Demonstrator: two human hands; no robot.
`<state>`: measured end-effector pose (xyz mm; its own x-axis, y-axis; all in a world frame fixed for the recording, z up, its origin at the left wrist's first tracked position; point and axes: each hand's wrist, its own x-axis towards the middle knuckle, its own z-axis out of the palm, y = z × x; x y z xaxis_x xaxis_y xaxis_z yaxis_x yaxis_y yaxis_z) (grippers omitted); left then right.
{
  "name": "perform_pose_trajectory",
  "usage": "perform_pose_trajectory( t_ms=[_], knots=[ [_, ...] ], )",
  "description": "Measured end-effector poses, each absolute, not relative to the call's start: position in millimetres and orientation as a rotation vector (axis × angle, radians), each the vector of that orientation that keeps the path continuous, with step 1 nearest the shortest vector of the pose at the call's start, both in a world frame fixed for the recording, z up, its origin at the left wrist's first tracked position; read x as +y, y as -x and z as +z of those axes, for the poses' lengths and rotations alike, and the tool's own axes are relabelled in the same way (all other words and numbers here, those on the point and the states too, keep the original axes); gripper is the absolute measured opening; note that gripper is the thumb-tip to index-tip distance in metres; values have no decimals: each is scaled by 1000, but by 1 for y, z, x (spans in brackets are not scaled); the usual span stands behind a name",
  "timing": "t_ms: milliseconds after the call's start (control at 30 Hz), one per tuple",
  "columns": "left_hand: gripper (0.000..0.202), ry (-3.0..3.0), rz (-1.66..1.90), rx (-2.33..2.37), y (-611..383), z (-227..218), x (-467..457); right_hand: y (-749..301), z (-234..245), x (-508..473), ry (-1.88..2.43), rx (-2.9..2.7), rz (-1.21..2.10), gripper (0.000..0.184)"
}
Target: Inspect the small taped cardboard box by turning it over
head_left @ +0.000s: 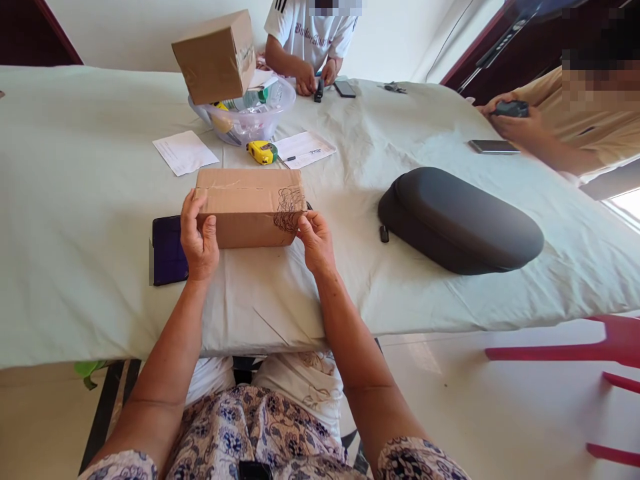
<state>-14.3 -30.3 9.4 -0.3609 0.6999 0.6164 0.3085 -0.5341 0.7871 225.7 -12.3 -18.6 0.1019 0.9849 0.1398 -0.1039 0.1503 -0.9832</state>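
In the head view, the cardboard box [245, 200] is on the cloth-covered table [430, 303], its inside hidden; the left hand [200, 235] grips its left end, the right hand [317, 239] its right edge. Beyond it, a translucent basin [263, 123] holds a yellow item [221, 121] and assorted clutter, with a tilted carton [210, 67] resting on top. A dark case [460, 220] lies closed at right

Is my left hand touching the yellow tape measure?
No, your left hand is against the scribbled box, while the tape measure lies beyond it.
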Motion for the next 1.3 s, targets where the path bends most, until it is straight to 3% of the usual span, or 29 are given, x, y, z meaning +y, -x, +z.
perform_pose_trajectory(
  t_ms=[133,267,333,533,633,867,1067,1300],
  knots=[
    [56,-1511,1966,1302,14,11,-29,-224,-18,-15,1041,-1194,1052,51],
    [49,-1580,1965,1302,13,9,-29,-218,-16,-21,1124,-1299,837,90],
    [47,-1591,1962,1302,13,7,-29,-215,-13,-23,1145,-1361,735,98],
    [45,-1498,1949,1281,10,9,-32,-207,-5,-20,1189,-1372,561,62],
    [40,-1468,1950,1273,8,10,-33,-206,-4,-16,1215,-1331,554,52],
    [47,-1524,1967,1308,7,8,-32,-210,-1,-13,1214,-1297,691,56],
    [50,-1496,1970,1309,5,9,-32,-206,1,-15,1259,-1333,761,86],
    [45,-1645,1967,1335,6,5,-30,-201,-4,-11,1397,-1379,464,76]
  ],
)
